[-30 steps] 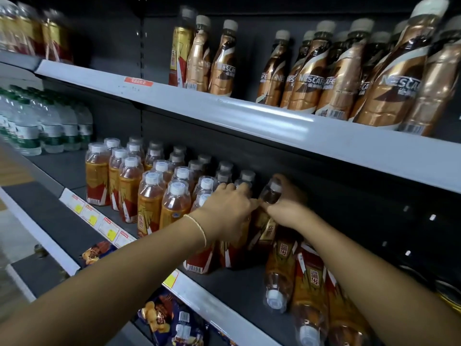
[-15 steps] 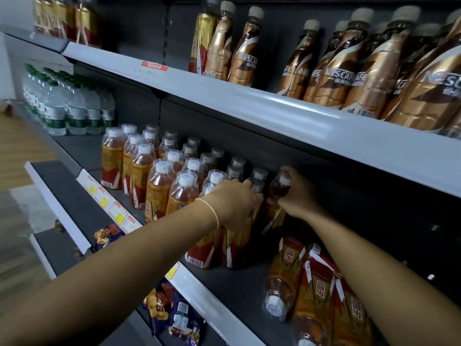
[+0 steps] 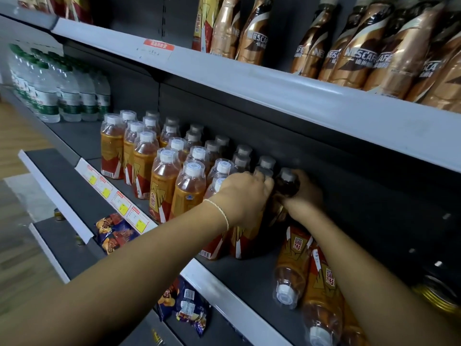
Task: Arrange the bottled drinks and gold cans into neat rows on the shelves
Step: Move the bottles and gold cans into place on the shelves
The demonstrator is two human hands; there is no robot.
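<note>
Bottle (image 3: 285,186) stands gripped beside bare shelf (image 3: 249,278) floor.

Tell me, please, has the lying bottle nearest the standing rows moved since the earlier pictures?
No. The lying bottle keeps its place, cap pointing at the shelf's white front edge, just right of the standing rows.

— Dark grey back panel (image 3: 361,208) here, white-edged upper shelf (image 3: 274,96) slanting across, catching the light.
— And the floor (image 3: 15,138)?
— Warm wood boards, down left. Price tags (image 3: 119,201) line the middle shelf (image 3: 224,293) along its front lip; lower ledge (image 3: 57,178) is dark too.
</note>
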